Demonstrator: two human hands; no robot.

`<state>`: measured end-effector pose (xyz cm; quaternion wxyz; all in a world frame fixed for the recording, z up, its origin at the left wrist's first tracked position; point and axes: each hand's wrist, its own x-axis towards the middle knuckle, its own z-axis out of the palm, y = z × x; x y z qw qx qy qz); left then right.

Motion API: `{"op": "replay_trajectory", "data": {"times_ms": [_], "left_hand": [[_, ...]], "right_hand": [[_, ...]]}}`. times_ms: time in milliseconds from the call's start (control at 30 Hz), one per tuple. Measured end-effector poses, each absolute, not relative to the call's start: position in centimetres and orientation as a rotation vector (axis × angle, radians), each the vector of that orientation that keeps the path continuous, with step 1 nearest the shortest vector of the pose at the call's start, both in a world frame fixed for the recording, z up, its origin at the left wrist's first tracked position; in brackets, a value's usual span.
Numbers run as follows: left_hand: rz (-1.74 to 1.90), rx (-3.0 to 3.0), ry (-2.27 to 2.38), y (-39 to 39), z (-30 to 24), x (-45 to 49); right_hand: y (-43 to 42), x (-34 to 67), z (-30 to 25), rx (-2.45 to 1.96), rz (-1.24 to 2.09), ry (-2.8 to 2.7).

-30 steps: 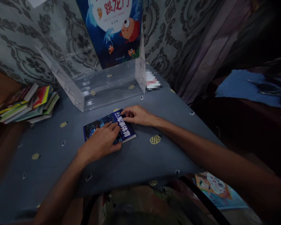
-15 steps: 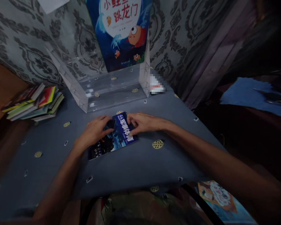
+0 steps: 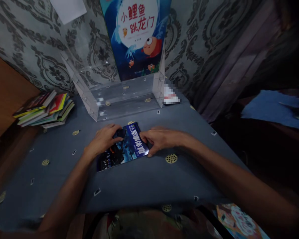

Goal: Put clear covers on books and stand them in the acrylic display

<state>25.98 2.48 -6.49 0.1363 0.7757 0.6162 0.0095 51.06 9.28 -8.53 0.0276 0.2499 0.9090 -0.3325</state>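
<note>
Since 1 s ago our left hand (image 3: 101,141) has shifted off mid-cover. 军事体育 paperback (image 3: 132,146) lies flat between our fingers, long axis running hand to hand, neither nearer. Left fingers parted over it; our right hand (image 3: 160,137) curls at its title end, grasp unclear.

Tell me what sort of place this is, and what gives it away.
Probably a reading or study corner in a home: a table with a printed cover, a stack of books on it, and a large picture book standing at a clear rack.
</note>
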Motion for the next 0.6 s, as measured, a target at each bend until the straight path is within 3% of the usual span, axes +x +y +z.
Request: {"op": "replay_trajectory", "data": {"times_ms": [167,400,600], "left_hand": [[-0.056,2.192,1.883,2.3,-5.8,26.3],[-0.11,2.17,1.95,2.6,-6.8,26.3],[-0.095,2.225,1.962,2.4,-7.5,26.6]], "right_hand": [[10.1,51.9,-8.6,0.843,-0.984,2.829],[11.7,52.0,-10.0,1.43,-0.591,2.938],[11.3,51.3,-10.8,1.446,-0.598,2.936]]}}
